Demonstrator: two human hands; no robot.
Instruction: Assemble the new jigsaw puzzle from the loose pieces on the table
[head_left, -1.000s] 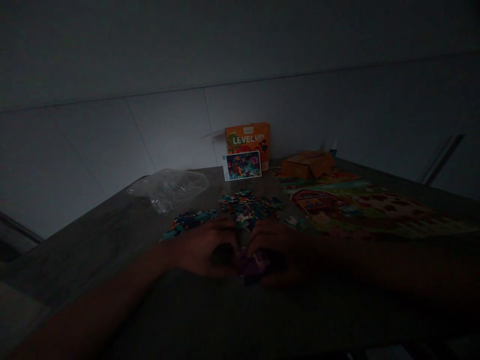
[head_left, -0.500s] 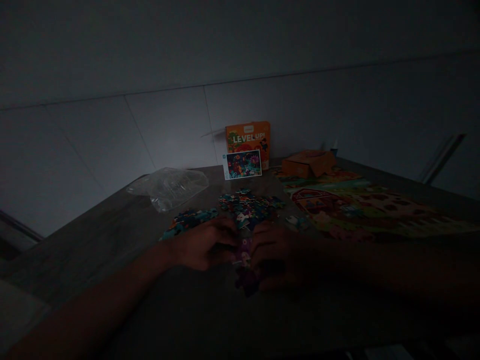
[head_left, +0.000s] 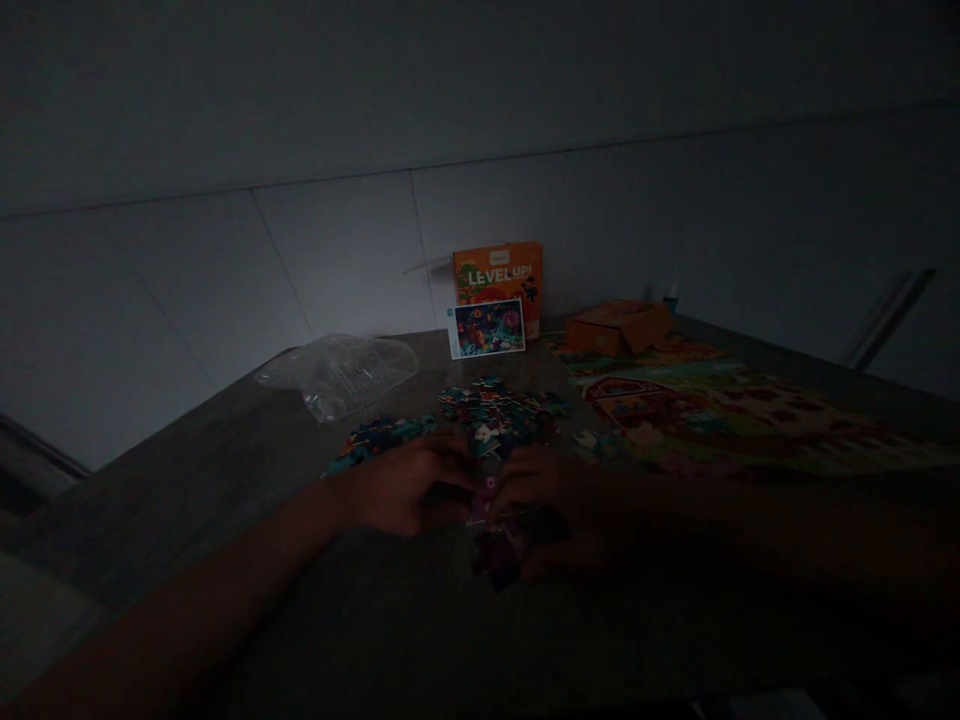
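Purple joined puzzle pieces (head_left: pixel 496 558) lie on the dark tabletop between my two hands. My left hand (head_left: pixel 401 487) is closed, with its fingertips pinching the left edge of these pieces. From the other side, my right hand (head_left: pixel 551 505) curls over them, its fingers gripping their right part and covering much of it. Just beyond my hands is a heap of loose puzzle pieces (head_left: pixel 499 410). Another bunch of dark teal pieces (head_left: pixel 386 437) sits behind my left hand. The dim light hides the exact outlines of the held pieces.
A picture card (head_left: pixel 487 330) leans on an upright orange box (head_left: pixel 517 265) by the wall. At left lies a clear plastic bag (head_left: pixel 349 375). On the right, a farm-scene puzzle (head_left: pixel 697 410) spreads out, with an open orange box (head_left: pixel 619 328) at its back.
My right hand's fingers have shifted slightly left over the purple pieces, covering more of their upper part. My left hand stays nearly still.
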